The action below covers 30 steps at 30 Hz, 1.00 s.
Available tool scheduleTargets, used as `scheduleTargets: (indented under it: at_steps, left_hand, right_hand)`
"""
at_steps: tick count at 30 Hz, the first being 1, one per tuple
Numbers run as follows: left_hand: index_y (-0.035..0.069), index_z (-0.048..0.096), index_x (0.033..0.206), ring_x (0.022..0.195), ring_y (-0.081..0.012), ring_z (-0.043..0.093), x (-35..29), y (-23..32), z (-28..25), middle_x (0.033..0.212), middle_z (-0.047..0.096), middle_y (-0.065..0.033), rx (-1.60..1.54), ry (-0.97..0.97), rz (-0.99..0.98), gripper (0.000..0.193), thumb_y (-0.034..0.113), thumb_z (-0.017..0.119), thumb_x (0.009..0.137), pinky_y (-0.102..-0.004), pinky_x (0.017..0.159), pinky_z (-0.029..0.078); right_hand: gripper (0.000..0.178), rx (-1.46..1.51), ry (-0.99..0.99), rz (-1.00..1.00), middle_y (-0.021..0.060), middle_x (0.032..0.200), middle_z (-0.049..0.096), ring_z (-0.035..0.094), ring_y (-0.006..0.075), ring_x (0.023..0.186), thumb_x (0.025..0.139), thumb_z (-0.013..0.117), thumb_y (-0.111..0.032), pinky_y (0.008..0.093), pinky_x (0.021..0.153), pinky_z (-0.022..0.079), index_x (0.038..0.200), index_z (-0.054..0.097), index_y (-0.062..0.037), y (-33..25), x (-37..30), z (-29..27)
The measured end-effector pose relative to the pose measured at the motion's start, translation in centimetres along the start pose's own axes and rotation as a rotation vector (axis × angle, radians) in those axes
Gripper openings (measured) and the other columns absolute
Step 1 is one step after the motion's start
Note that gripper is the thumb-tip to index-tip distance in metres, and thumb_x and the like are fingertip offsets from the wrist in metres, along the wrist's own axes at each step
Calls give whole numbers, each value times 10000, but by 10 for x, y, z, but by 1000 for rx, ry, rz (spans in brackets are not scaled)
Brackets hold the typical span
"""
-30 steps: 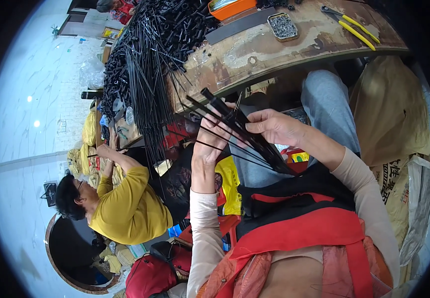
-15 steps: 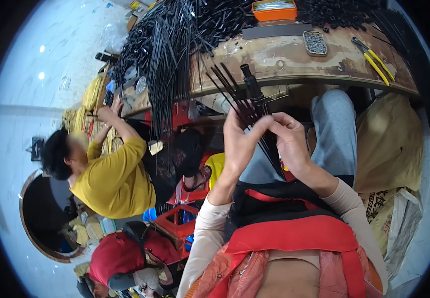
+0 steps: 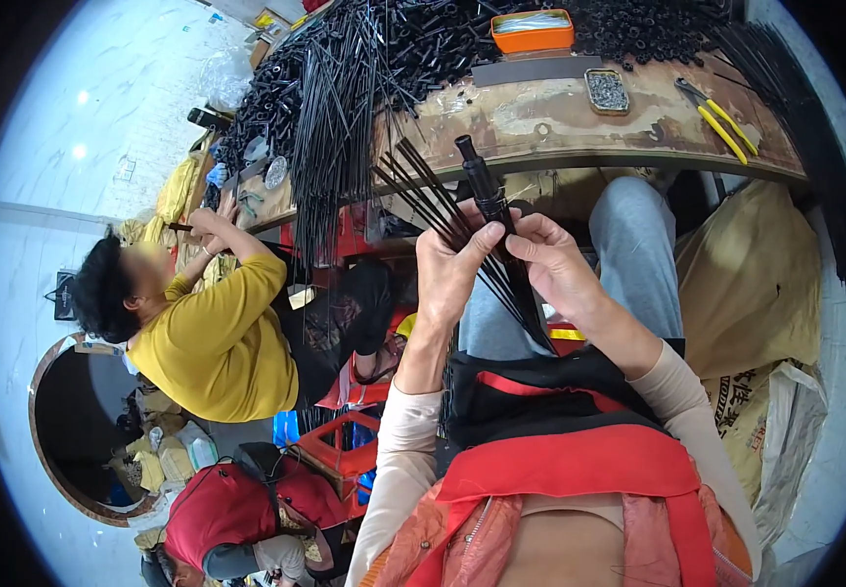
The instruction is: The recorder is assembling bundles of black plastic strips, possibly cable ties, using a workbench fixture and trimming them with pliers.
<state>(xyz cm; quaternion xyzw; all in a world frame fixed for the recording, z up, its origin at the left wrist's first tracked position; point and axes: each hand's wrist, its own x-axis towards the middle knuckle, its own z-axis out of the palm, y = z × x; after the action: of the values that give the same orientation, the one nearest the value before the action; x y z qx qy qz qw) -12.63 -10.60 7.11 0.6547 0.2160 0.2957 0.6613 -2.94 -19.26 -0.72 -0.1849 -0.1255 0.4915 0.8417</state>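
Above my lap, my left hand (image 3: 447, 274) is closed round a fanned bunch of thin black rods (image 3: 423, 201), whose far ends spread up and to the left. A thick black tubular piece with a stepped, ribbed body (image 3: 483, 181) stands among the rods, tilted slightly left. Its lower part goes down between my hands, with the thumb of my left hand against it. My right hand (image 3: 552, 256) pinches the lower part of this black tubular piece from the right. The rods' lower ends come together below my hands, near my apron.
The wooden workbench (image 3: 579, 127) holds heaped black parts (image 3: 423, 49), long black rods (image 3: 330, 137), an orange box (image 3: 533, 31), a small tin of metal bits (image 3: 607, 91) and yellow-handled pliers (image 3: 721, 117). A co-worker in yellow (image 3: 218, 342) sits left. Another person in red (image 3: 237, 519) is behind. Sacks (image 3: 751, 284) lie right.
Both hands have moved slightly left with the rods and tubular piece. My right fingers now sit closer round the tubular piece. The view has shifted a little.
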Motion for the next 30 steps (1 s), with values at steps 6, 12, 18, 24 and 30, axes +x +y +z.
scheduleTargets:
  at_steps: [6, 12, 18, 24, 30]
  left_hand:
    - [-15, 666, 966, 750, -74, 612, -9, -5, 14, 851, 697, -47, 385, 113, 17, 173, 81, 725, 835, -238, 675, 496]
    - [-6, 675, 970, 816, -102, 640, -4, -13, 8, 906, 709, -66, -3, 78, -66, 182, 42, 748, 810, -243, 762, 507]
    - [-5, 690, 972, 833, -113, 647, -4, -18, 9, 911, 713, -73, -87, 90, -111, 172, 33, 741, 812, -251, 789, 512]
    - [-12, 690, 963, 867, -125, 655, -3, -20, 13, 919, 714, -95, -36, 126, -122, 141, 15, 716, 827, -263, 817, 515]
    - [-23, 676, 1026, 916, -143, 652, -6, -19, 8, 978, 709, -107, -55, -21, -112, 156, 23, 653, 879, -277, 831, 510]
  right_hand:
    - [156, -174, 94, -154, 27, 893, 638, 608, 71, 856, 851, 678, 28, 224, 823, 491, 945, 586, -55, 14, -16, 8]
    - [132, -131, 12, -164, 25, 1060, 631, 572, 97, 1014, 892, 622, 18, 252, 941, 430, 1001, 632, -56, 16, -18, -4]
    - [140, -97, 64, -96, 40, 1127, 643, 574, 108, 1037, 903, 608, 13, 262, 954, 428, 1012, 670, -49, 13, -17, -8]
    - [110, -89, 120, -104, 35, 981, 650, 588, 89, 948, 887, 638, 16, 233, 882, 464, 993, 656, -7, 14, -16, -5]
    - [106, -192, 151, -188, 30, 1007, 630, 573, 70, 953, 911, 628, -26, 214, 866, 450, 1017, 632, -18, 17, -26, 2]
